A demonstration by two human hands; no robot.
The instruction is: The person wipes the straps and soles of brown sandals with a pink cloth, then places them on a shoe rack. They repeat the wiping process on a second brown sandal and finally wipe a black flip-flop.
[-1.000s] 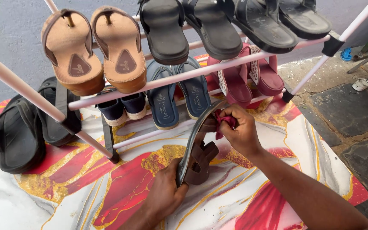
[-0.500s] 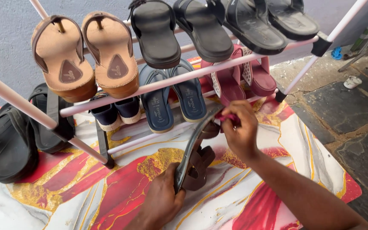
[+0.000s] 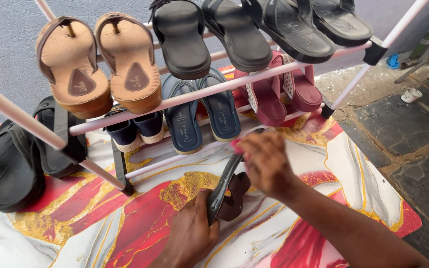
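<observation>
Dark sandal (image 3: 227, 191) stands on edge on the marbled red-and-white mat (image 3: 140, 223), before the shoe rack (image 3: 199, 92). Left hand (image 3: 192, 233) grip closed round its heel. Right hand (image 3: 266, 161), blurred, fingers curled on a pink item at the toe.

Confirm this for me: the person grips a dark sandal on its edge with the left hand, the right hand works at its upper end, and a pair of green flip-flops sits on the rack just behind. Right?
Not quite. The flip-flops on the rack are blue, not green, as the head view shows. The rest holds: the left hand grips the dark sandal on its edge, and the right hand works at its upper end.
</observation>
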